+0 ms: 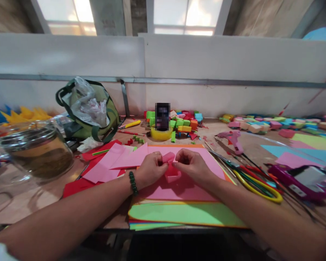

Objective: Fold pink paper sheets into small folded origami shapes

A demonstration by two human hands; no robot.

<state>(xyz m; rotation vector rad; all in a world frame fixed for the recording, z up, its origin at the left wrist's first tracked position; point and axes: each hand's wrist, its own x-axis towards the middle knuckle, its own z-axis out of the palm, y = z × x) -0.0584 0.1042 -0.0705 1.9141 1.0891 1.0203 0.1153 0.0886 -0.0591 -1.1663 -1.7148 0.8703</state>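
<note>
A small folded pink paper piece [173, 175] is held between both hands over a stack of coloured sheets, with a pink sheet [190, 191] near the top and a green one [179, 213] at its front edge. My left hand [151, 169] pinches the piece from the left; a green bead bracelet is on that wrist. My right hand [193, 166] grips its right side, thumb and index finger pressed together. Left of the stack, cut pink pieces [105, 165] lie over red paper [77, 186].
Scissors [260, 186], a pink glue gun [232, 140] and a purple object [299, 183] lie right. Behind stand a yellow tape roll [161, 134] and folded paper blocks [184, 128]. A glass jar [38, 154] and green bag [112, 108] are left.
</note>
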